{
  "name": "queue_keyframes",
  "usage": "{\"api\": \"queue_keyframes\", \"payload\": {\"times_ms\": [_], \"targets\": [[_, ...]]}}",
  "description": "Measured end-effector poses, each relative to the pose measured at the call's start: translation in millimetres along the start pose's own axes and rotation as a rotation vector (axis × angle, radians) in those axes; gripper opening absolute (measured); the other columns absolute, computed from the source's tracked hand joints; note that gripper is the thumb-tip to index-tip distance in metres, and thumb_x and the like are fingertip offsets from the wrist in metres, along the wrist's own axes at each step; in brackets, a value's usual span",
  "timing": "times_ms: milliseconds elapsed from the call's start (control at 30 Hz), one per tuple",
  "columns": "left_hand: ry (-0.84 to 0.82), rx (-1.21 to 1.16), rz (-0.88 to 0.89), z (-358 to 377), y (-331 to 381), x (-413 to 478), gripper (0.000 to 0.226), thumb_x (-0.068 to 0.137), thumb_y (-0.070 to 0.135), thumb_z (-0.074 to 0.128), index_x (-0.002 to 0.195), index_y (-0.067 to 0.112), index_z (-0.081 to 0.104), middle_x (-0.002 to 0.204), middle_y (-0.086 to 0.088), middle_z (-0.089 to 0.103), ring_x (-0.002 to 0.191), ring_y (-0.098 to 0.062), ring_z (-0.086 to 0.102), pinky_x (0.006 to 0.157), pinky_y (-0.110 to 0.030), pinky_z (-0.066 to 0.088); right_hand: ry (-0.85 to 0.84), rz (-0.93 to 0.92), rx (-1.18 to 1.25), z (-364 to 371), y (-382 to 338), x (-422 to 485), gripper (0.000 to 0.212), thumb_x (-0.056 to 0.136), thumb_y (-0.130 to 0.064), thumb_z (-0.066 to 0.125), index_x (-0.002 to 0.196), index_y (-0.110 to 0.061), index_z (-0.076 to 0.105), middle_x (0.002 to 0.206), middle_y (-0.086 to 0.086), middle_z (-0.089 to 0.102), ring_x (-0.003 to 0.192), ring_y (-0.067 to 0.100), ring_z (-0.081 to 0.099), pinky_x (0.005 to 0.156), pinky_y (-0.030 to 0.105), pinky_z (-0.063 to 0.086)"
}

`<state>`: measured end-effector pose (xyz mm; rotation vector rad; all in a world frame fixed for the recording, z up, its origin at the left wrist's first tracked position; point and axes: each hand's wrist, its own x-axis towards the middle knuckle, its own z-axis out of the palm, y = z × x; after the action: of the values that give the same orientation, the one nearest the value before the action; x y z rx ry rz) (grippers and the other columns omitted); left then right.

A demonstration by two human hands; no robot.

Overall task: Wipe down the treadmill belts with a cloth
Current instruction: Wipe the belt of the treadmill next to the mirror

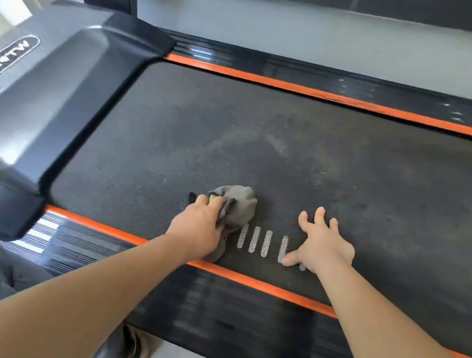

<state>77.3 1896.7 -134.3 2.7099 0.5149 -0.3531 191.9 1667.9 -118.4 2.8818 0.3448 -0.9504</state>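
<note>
The cloth [239,205] is a grey, bunched-up wad on the belt [290,143], toward the near edge and a bit left of middle. The left hand [201,223] sits on its left part with the fingers curled into the fabric, so that's a proper grip, not just a flat palm. Most of the wad pokes out past the fingers on the far and right side, and a tail of it runs back under the wrist toward the near orange stripe [248,281]. There's a small yellow-green bit [213,197] showing at the fingertips. Can't tell if it's part of the cloth or something else.

The right hand [324,242] holds nothing. Its fingers are spread wide and a little arched, with the tips and thumb planted on the belt. It's to the right of the cloth and not touching it. Between the two hands is a row of short white dashes [255,238] printed on the belt, and the thumb lands right on the rightmost ones.

The belt itself is black and textured, with pale dusty patches [247,139] further out toward the middle.

A far orange stripe [323,96] runs along the other edge. The ribbed near rail [216,315] is under both forearms. On the left, the big glossy motor cover [50,88] caps the belt end and has a logo [7,55] on it. Nothing is lying on the belt around the cloth.
</note>
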Motion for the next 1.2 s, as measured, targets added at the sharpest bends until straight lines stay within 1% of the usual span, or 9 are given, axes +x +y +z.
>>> {"api": "queue_keyframes", "payload": {"times_ms": [167, 333, 433, 500, 600, 667, 800, 967, 1200], "targets": [[-0.007, -0.067, -0.193, 9, 30, -18, 0.046, 0.102, 0.040, 0.053, 0.139, 0.015, 0.040, 0.137, -0.016, 0.046, 0.120, -0.040, 0.059, 0.098, -0.045, 0.047, -0.006, 0.016, -0.022, -2, -2, -2, 0.130, 0.066, -0.064, 0.087, 0.160, -0.045, 0.000, 0.169, -0.007, -0.018, 0.158, 0.028, -0.009, 0.098, 0.050, 0.048], [-0.183, -0.053, 0.187, 29, 69, -28, 0.051, 0.095, 0.036, 0.063, 0.142, 0.023, 0.046, 0.138, -0.010, 0.046, 0.121, -0.037, 0.057, 0.099, -0.047, 0.051, 0.031, 0.002, -0.053, 2, 2, -1, 0.108, 0.085, -0.029, 0.075, 0.159, -0.048, -0.001, 0.169, -0.010, -0.018, 0.159, 0.024, -0.006, 0.085, 0.041, 0.044], [-0.145, -0.061, 0.181, 15, 37, -19, 0.058, 0.094, 0.035, 0.062, 0.147, 0.032, 0.040, 0.132, -0.005, 0.045, 0.120, -0.033, 0.054, 0.096, -0.047, 0.052, -0.001, -0.012, -0.052, -3, 1, -4, 0.124, 0.069, -0.062, 0.086, 0.159, -0.047, 0.002, 0.169, -0.010, -0.012, 0.158, 0.023, 0.000, 0.094, 0.044, 0.047], [-0.009, -0.049, 0.099, 10, 9, -10, 0.053, 0.095, 0.034, 0.060, 0.144, 0.030, 0.040, 0.126, -0.004, 0.043, 0.117, -0.034, 0.054, 0.091, -0.048, 0.053, -0.036, -0.004, -0.035, -16, -5, -4, 0.125, 0.059, -0.071, 0.086, 0.159, -0.043, 0.017, 0.168, -0.007, 0.009, 0.154, 0.024, 0.019, 0.095, 0.044, 0.049], [0.134, -0.137, -0.101, 7, -9, 9, 0.050, 0.097, 0.036, 0.059, 0.143, 0.024, 0.043, 0.128, -0.008, 0.045, 0.116, -0.036, 0.055, 0.092, -0.048, 0.053, 0.015, -0.014, 0.099, -48, -5, 6, 0.089, 0.066, -0.064, 0.084, 0.145, -0.040, 0.051, 0.144, -0.009, 0.053, 0.132, 0.021, 0.054, 0.085, 0.034, 0.047], [0.164, -0.162, -0.186, 7, 5, 22, 0.048, 0.099, 0.037, 0.058, 0.142, 0.021, 0.044, 0.131, -0.011, 0.045, 0.116, -0.038, 0.054, 0.095, -0.047, 0.050, 0.119, -0.015, 0.177, -68, -1, 19, 0.067, 0.080, -0.060, 0.075, 0.141, -0.039, 0.056, 0.138, -0.010, 0.061, 0.127, 0.019, 0.058, 0.084, 0.033, 0.044], [0.092, -0.072, -0.085, 16, 60, 38, 0.038, 0.100, 0.034, 0.054, 0.135, 0.022, 0.043, 0.134, -0.009, 0.040, 0.115, -0.036, 0.055, 0.094, -0.046, 0.048, 0.217, -0.057, 0.323, -78, 7, 54, 0.058, 0.095, -0.050, 0.063, 0.149, -0.034, 0.049, 0.154, -0.010, 0.049, 0.139, 0.019, 0.048, 0.105, 0.038, 0.045], [-0.059, 0.236, 0.604, 1, 53, 86, 0.042, 0.095, 0.036, 0.054, 0.135, 0.026, 0.042, 0.128, -0.005, 0.043, 0.112, -0.030, 0.053, 0.077, -0.048, 0.057, 0.223, -0.146, 0.372, -78, 15, 107, 0.068, 0.095, -0.042, 0.067, 0.156, -0.027, 0.042, 0.167, 0.002, 0.030, 0.155, 0.018, 0.024, 0.122, 0.040, 0.029], [0.081, 0.093, -0.003, -29, 62, 194, 0.033, 0.096, 0.030, 0.058, 0.127, 0.019, 0.048, 0.130, -0.012, 0.043, 0.114, -0.037, 0.053, 0.091, -0.051, 0.052, -0.019, -0.166, 0.014, -140, 7, 177, 0.145, 0.061, -0.053, 0.095, 0.161, -0.043, -0.010, 0.169, 0.000, -0.023, 0.157, 0.037, -0.013, 0.120, 0.063, 0.026]]}}
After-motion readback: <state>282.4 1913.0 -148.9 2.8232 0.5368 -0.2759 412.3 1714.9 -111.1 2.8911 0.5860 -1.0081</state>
